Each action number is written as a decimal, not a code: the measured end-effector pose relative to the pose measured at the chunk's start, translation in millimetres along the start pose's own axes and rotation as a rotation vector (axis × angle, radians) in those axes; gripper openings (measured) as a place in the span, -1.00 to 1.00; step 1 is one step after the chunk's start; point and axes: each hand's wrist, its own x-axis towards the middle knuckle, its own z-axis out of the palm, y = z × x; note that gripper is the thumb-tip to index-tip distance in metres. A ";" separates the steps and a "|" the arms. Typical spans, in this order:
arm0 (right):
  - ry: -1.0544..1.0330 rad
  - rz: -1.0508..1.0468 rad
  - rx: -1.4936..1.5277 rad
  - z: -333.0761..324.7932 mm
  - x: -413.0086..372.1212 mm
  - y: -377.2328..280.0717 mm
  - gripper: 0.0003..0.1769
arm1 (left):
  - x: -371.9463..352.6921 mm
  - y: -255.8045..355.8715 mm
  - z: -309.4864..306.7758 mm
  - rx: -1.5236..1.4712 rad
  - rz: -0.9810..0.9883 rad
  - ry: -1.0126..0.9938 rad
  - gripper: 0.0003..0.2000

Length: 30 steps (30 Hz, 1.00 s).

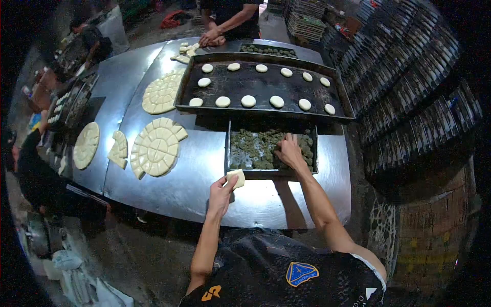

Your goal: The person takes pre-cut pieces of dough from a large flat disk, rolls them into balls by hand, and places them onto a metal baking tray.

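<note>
Between the thumb and fingers of my left hand [220, 195] is a flat, pale dough piece [237, 179], held just off the near left corner of a metal tray [228, 148]. Crumbly green-brown filling [255, 143] lies loose in that tray, with rounded filling balls [307, 148] along its right side. My right hand [290, 152] reaches down into the tray beside those balls, its fingers curled together at the filling. Whatever is under those fingertips is hidden.
Behind the filling stands a large dark baking tray [266, 87] with several round dough pieces. Cut dough rounds [156, 147] lie left on the steel table [199, 153]. A co-worker's hands [210, 37] handle dough at the far edge. Stacked trays [404, 61] rise at right.
</note>
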 end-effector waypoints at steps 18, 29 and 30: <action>0.024 -0.161 0.738 -27.1 -34.6 -63.4 -0.45 | 52.6 -3.5 46.7 -0.080 -0.100 -0.070 -0.68; 0.087 -0.282 0.787 -51.9 -29.4 -83.2 -0.74 | 43.0 11.0 51.9 -0.034 -0.030 -0.135 -0.63; 0.058 -0.350 0.734 -57.1 -25.3 -81.8 -0.73 | 43.9 3.2 50.8 -0.054 0.015 -0.098 -0.62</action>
